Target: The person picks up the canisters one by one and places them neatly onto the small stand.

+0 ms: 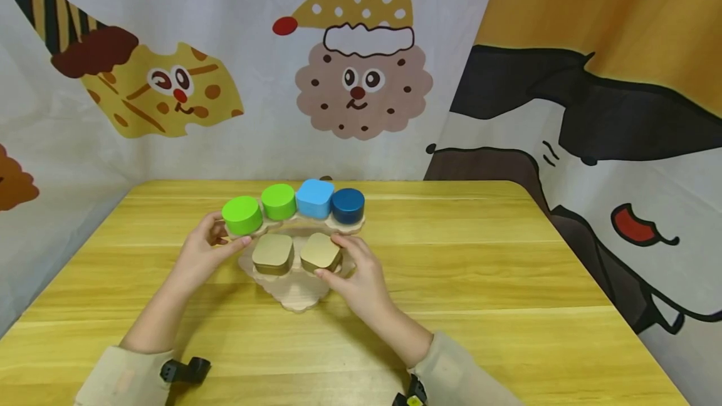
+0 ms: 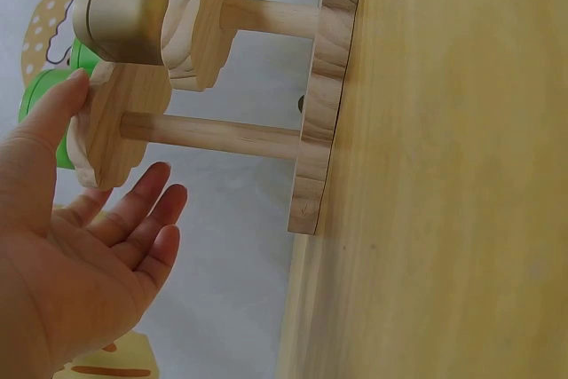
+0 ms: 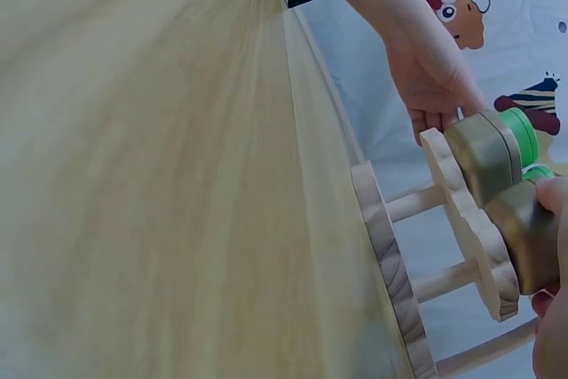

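At frame centre, our right hand (image 1: pixel 361 274) pinches the right tan block (image 1: pixel 320 252) between thumb and fingers. Our left hand (image 1: pixel 205 249), fingers relaxed and open, touches the wooden stand (image 1: pixel 299 296) beneath the green cylinder (image 1: pixel 242 215).

Olive block (image 3: pixel 532 232) on wooden stand (image 3: pixel 466 219) — fingers (image 3: pixel 555 193) gripping.

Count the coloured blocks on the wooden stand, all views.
6. Back row, from the left: green round, green round, light blue square, dark blue round. Front row: two tan squares. More may be hidden.
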`<action>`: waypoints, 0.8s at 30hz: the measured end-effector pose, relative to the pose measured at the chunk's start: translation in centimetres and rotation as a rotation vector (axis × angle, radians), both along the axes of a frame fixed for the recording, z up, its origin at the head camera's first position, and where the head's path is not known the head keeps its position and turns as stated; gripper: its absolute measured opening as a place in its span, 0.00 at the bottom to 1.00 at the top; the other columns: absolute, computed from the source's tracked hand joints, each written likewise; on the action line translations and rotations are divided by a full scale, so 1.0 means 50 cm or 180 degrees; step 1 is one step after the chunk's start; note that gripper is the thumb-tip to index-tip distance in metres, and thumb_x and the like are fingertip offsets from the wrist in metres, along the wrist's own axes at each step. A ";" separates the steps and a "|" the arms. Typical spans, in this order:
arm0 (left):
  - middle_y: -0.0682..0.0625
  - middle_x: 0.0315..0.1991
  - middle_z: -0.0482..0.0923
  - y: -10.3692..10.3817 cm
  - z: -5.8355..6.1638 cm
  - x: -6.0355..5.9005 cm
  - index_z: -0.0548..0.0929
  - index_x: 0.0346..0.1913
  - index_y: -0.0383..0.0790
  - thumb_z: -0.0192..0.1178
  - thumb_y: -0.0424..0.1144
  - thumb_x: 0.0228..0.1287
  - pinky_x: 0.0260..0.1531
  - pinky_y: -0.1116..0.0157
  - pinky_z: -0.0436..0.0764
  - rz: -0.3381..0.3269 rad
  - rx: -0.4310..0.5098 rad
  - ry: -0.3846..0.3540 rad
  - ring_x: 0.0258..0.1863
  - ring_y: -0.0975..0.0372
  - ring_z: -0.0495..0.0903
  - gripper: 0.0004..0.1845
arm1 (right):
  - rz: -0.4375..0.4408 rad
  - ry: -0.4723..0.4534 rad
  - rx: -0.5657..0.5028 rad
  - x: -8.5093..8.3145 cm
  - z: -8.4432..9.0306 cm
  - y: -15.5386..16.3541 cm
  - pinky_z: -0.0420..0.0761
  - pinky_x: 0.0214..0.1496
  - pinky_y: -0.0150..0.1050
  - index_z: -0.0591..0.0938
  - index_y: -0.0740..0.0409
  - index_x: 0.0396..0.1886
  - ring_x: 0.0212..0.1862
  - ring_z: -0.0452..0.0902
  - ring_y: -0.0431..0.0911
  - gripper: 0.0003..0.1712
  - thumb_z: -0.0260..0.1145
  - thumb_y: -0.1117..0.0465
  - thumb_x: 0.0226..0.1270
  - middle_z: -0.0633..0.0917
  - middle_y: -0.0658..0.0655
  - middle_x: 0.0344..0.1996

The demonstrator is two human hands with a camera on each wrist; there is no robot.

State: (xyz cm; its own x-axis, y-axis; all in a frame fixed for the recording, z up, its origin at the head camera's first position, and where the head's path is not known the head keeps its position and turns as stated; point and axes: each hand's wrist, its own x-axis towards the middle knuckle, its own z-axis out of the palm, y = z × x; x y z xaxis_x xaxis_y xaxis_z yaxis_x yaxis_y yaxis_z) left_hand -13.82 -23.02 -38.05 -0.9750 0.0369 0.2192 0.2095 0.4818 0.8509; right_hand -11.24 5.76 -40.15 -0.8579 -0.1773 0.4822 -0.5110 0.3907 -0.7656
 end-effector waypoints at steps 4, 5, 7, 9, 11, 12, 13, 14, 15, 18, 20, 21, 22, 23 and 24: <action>0.39 0.46 0.78 -0.001 0.001 0.002 0.64 0.66 0.32 0.66 0.38 0.62 0.40 0.69 0.71 -0.0016 -0.0004 0.0007 0.41 0.66 0.73 0.33 | 0.0023 -0.0006 0.0054 0.000 0.001 0.000 0.70 0.61 0.45 0.76 0.63 0.59 0.59 0.71 0.47 0.37 0.78 0.56 0.50 0.76 0.53 0.57; 0.39 0.46 0.78 -0.001 0.001 0.002 0.64 0.66 0.32 0.66 0.39 0.62 0.40 0.69 0.71 -0.0015 -0.0010 0.0005 0.41 0.65 0.73 0.33 | 0.0035 -0.0009 0.0067 0.000 0.002 0.000 0.70 0.60 0.45 0.76 0.63 0.60 0.59 0.71 0.47 0.37 0.78 0.56 0.50 0.76 0.53 0.57; 0.39 0.46 0.78 -0.001 0.002 0.003 0.65 0.65 0.32 0.66 0.40 0.62 0.40 0.68 0.71 -0.0018 -0.0015 -0.0003 0.41 0.64 0.73 0.33 | 0.0055 -0.0043 0.0091 0.001 0.004 0.002 0.70 0.60 0.45 0.75 0.62 0.61 0.58 0.71 0.46 0.38 0.78 0.55 0.50 0.76 0.53 0.58; 0.39 0.45 0.78 -0.001 0.003 0.004 0.65 0.65 0.32 0.66 0.41 0.62 0.40 0.68 0.72 -0.0019 -0.0026 -0.0004 0.41 0.64 0.74 0.33 | 0.0073 -0.0077 0.0107 0.003 0.006 0.003 0.71 0.59 0.46 0.74 0.60 0.62 0.57 0.72 0.46 0.39 0.78 0.55 0.50 0.76 0.52 0.57; 0.39 0.45 0.78 -0.001 0.003 0.003 0.65 0.65 0.32 0.66 0.41 0.62 0.40 0.68 0.72 -0.0028 -0.0035 -0.0001 0.41 0.64 0.74 0.33 | 0.0098 -0.0109 0.0117 0.005 0.009 0.005 0.73 0.58 0.47 0.73 0.59 0.63 0.56 0.72 0.45 0.40 0.78 0.55 0.51 0.76 0.52 0.56; 0.39 0.46 0.78 -0.002 0.003 0.002 0.65 0.65 0.32 0.66 0.41 0.63 0.41 0.68 0.72 -0.0042 -0.0032 0.0005 0.42 0.64 0.74 0.32 | 0.0104 -0.0130 0.0121 0.006 0.011 0.006 0.73 0.57 0.47 0.73 0.58 0.64 0.55 0.72 0.45 0.40 0.78 0.55 0.51 0.76 0.52 0.56; 0.38 0.46 0.78 -0.002 0.003 0.002 0.65 0.65 0.32 0.66 0.41 0.63 0.41 0.68 0.72 -0.0062 -0.0032 0.0013 0.42 0.65 0.74 0.32 | 0.0112 -0.0138 0.0121 0.007 0.013 0.007 0.73 0.57 0.48 0.72 0.57 0.64 0.55 0.72 0.45 0.41 0.78 0.55 0.51 0.77 0.52 0.56; 0.38 0.46 0.78 -0.003 0.003 0.002 0.65 0.65 0.32 0.65 0.41 0.63 0.41 0.68 0.72 -0.0083 -0.0042 0.0015 0.42 0.65 0.74 0.32 | 0.0119 -0.0143 0.0128 0.007 0.014 0.009 0.73 0.57 0.48 0.72 0.56 0.64 0.55 0.72 0.45 0.41 0.78 0.55 0.51 0.77 0.52 0.55; 0.38 0.46 0.78 -0.004 0.003 0.002 0.65 0.65 0.32 0.65 0.41 0.63 0.40 0.68 0.72 -0.0110 -0.0047 0.0015 0.42 0.65 0.73 0.32 | 0.0125 -0.0154 0.0139 0.008 0.016 0.010 0.73 0.57 0.48 0.72 0.55 0.65 0.55 0.72 0.45 0.41 0.78 0.55 0.51 0.77 0.52 0.55; 0.38 0.48 0.78 -0.007 0.005 0.003 0.65 0.66 0.33 0.64 0.40 0.64 0.40 0.70 0.72 -0.0225 -0.0063 0.0012 0.43 0.63 0.73 0.31 | 0.0123 -0.0182 0.0168 0.010 0.019 0.017 0.71 0.59 0.47 0.72 0.54 0.65 0.55 0.72 0.46 0.41 0.77 0.53 0.51 0.77 0.53 0.55; 0.38 0.49 0.78 -0.010 0.006 0.004 0.64 0.67 0.33 0.64 0.40 0.65 0.40 0.70 0.72 -0.0301 -0.0095 -0.0007 0.44 0.63 0.73 0.32 | 0.0117 -0.0204 0.0179 0.011 0.020 0.025 0.70 0.59 0.48 0.72 0.54 0.65 0.56 0.72 0.48 0.41 0.77 0.53 0.51 0.77 0.54 0.56; 0.38 0.50 0.78 -0.012 0.007 0.004 0.64 0.67 0.33 0.64 0.41 0.65 0.40 0.70 0.72 -0.0334 -0.0108 -0.0017 0.45 0.62 0.73 0.32 | 0.0121 -0.0205 0.0173 0.013 0.020 0.029 0.70 0.59 0.49 0.72 0.54 0.65 0.56 0.72 0.50 0.40 0.77 0.54 0.52 0.77 0.54 0.56; 0.38 0.50 0.78 -0.014 0.008 0.005 0.63 0.68 0.33 0.63 0.41 0.65 0.41 0.70 0.72 -0.0359 -0.0125 -0.0029 0.45 0.63 0.73 0.33 | 0.0131 -0.0212 0.0161 0.014 0.021 0.034 0.70 0.59 0.51 0.72 0.54 0.65 0.56 0.72 0.51 0.40 0.77 0.54 0.52 0.77 0.55 0.56; 0.38 0.51 0.78 -0.016 0.009 0.006 0.63 0.68 0.34 0.63 0.41 0.65 0.41 0.69 0.72 -0.0380 -0.0137 -0.0051 0.45 0.63 0.73 0.33 | 0.0132 -0.0232 0.0161 0.016 0.021 0.040 0.70 0.59 0.52 0.72 0.53 0.65 0.56 0.72 0.52 0.39 0.77 0.55 0.53 0.77 0.54 0.56; 0.38 0.52 0.78 -0.018 0.011 0.007 0.62 0.69 0.34 0.63 0.41 0.65 0.42 0.69 0.72 -0.0396 -0.0149 -0.0076 0.46 0.63 0.74 0.33 | 0.0141 -0.0229 0.0156 0.017 0.021 0.046 0.70 0.59 0.52 0.72 0.54 0.65 0.56 0.72 0.53 0.39 0.76 0.56 0.53 0.77 0.54 0.56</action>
